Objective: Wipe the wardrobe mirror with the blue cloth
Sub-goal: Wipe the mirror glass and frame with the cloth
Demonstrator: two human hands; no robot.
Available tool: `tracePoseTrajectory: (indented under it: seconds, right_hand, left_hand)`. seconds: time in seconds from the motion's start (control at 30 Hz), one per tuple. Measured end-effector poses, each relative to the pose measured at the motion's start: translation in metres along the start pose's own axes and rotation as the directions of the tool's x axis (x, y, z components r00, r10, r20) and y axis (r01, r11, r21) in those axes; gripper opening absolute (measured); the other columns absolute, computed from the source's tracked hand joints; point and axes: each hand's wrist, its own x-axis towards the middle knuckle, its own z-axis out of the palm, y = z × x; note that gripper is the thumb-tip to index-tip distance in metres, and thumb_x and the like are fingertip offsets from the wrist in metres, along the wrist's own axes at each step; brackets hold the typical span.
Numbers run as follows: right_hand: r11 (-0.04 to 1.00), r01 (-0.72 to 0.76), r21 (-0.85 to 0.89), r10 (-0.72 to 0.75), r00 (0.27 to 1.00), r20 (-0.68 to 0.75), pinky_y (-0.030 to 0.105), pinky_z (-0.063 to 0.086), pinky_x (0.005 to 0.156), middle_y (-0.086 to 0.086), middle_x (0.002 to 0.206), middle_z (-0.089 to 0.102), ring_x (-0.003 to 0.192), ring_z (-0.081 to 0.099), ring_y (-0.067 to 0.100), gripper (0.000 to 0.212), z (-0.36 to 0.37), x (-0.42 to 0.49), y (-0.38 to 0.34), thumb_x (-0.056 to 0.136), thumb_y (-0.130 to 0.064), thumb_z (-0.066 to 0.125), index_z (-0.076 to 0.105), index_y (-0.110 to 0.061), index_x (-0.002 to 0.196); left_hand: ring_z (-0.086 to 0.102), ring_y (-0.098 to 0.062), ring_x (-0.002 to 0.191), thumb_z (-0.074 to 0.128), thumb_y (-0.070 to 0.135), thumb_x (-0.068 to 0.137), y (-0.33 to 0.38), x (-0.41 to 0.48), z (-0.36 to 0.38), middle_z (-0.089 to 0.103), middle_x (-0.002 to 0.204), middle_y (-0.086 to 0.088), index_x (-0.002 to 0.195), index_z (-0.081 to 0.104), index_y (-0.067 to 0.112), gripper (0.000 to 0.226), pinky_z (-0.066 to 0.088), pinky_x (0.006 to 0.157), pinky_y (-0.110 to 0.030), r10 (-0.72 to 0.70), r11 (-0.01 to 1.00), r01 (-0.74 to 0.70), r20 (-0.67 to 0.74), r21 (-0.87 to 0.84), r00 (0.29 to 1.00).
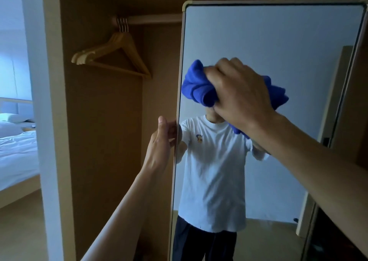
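**A:** Where is the blue cloth (199,87)?

**B:** It is bunched up in the right hand (239,93). The fingers are curled tight round it, and it is pressed against the mirror (278,41). It sits in the upper half of the glass, nearer the left edge than the right. One fold reaches that left edge, and a tail of cloth hangs down under the wrist.

**A:** And the other hand?

**B:** The left hand (161,139) grips the mirror's left edge, below the cloth and roughly halfway down. Its fingers wrap round the frame (their tips show only as a dim reflection, so I cannot tell how far they reach onto the glass). The two hands are well apart.

**A:** What does the glass show?

**B:** A white T-shirt (213,161) and dark trousers fill its middle and lower part, with a pale wall behind them. The cloth and hand cover the reflection above the collar.

**A:** What is around the mirror?

**B:** Left of it the wardrobe (103,121) stands open, a brown wooden compartment. Several wooden hangers (111,57) hang together from a rail (151,19) near its top, with their hooks bunched at the rail's left end. Beyond the wardrobe's pale side panel, at the far left, is a bed (16,151) with white bedding.
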Motion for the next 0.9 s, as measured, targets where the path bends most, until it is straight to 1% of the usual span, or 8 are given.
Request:
tracePoseTrajectory:
  seconds: [0.13,0.27,0.37,0.47,0.57,0.67,0.77,0.9]
  right_hand:
    - [0.997,0.076,0.018,-0.076,0.997,-0.005,0.041,0.045,0.068,0.011,0.095,0.063,0.085,0.056,0.031,0.037,0.009,-0.014,-0.005,0.071,0.000,0.065,0.061,-0.007,0.107]
    - [0.988,0.147,0.035,-0.149,0.987,0.053,0.043,0.049,0.080,0.013,0.099,0.062,0.091,0.058,0.032,0.031,0.029,-0.057,-0.030,0.079,-0.006,0.059,0.059,-0.009,0.110]
    - [0.982,0.165,0.092,-0.177,0.974,0.142,0.041,0.050,0.089,0.012,0.103,0.064,0.095,0.058,0.031,0.041,0.044,-0.096,-0.050,0.076,-0.010,0.066,0.060,-0.011,0.116]
    - [0.980,0.126,0.152,-0.154,0.969,0.191,0.035,0.053,0.080,0.006,0.101,0.064,0.089,0.057,0.024,0.042,0.051,-0.116,-0.059,0.075,-0.014,0.073,0.061,-0.015,0.115]
    - [0.980,0.106,0.171,-0.136,0.975,0.176,0.039,0.051,0.082,0.006,0.103,0.062,0.091,0.055,0.025,0.037,0.049,-0.107,-0.050,0.079,-0.009,0.062,0.060,-0.016,0.116]
    - [0.991,0.050,0.125,-0.063,0.992,0.105,0.039,0.048,0.082,0.007,0.105,0.063,0.095,0.057,0.027,0.036,0.034,-0.084,-0.028,0.083,-0.013,0.055,0.060,-0.013,0.119]
    - [0.998,-0.026,0.049,0.026,1.000,-0.007,0.037,0.041,0.069,0.008,0.094,0.064,0.085,0.057,0.030,0.032,0.009,-0.055,0.009,0.078,-0.007,0.062,0.065,-0.010,0.109]
    - [0.997,-0.064,-0.053,0.064,0.998,-0.008,0.034,0.028,0.065,0.006,0.088,0.062,0.077,0.053,0.031,0.038,-0.011,-0.030,0.048,0.068,-0.006,0.072,0.062,-0.014,0.104]
  left_hand:
    - [0.070,-0.034,0.108,0.023,0.067,0.103,-0.011,-0.004,-0.001,0.075,0.109,-0.009,0.126,0.070,0.021,0.069,0.055,0.094,-0.053,-0.018,1.000,0.018,-0.008,-0.014,1.000]
    - [0.071,-0.026,0.102,0.022,0.060,0.106,-0.015,-0.004,0.002,0.077,0.106,-0.005,0.116,0.073,0.030,0.060,0.054,0.085,-0.040,-0.028,0.999,0.028,-0.015,-0.033,0.999]
    - [0.071,-0.025,0.109,0.026,0.058,0.107,-0.016,-0.010,0.006,0.078,0.108,-0.003,0.106,0.077,0.032,0.058,0.055,0.097,-0.044,-0.028,0.997,0.026,-0.026,-0.072,0.999]
    - [0.073,-0.029,0.105,0.027,0.058,0.106,-0.014,-0.016,0.009,0.078,0.105,-0.009,0.109,0.074,0.016,0.063,0.053,0.102,-0.050,-0.017,0.998,0.016,-0.023,-0.068,1.000]
    - [0.071,-0.033,0.104,0.027,0.058,0.106,-0.013,-0.019,0.011,0.077,0.104,-0.011,0.108,0.073,0.015,0.063,0.055,0.099,-0.052,0.026,0.999,-0.027,-0.031,-0.025,0.999]
    - [0.068,-0.037,0.102,0.030,0.069,0.101,-0.013,-0.023,0.015,0.073,0.103,-0.014,0.106,0.070,0.017,0.066,0.054,0.096,-0.057,0.057,0.998,-0.056,-0.042,0.019,0.998]
    - [0.067,-0.028,0.100,0.035,0.062,0.100,-0.015,-0.028,0.021,0.071,0.103,-0.006,0.099,0.068,0.030,0.047,0.056,0.093,-0.055,0.093,0.995,-0.090,-0.077,0.044,0.993]
    - [0.065,-0.016,0.100,0.040,0.043,0.109,-0.019,-0.032,0.028,0.067,0.104,0.006,0.102,0.063,0.039,0.024,0.058,0.092,-0.051,0.132,0.988,-0.121,-0.134,0.092,0.982]
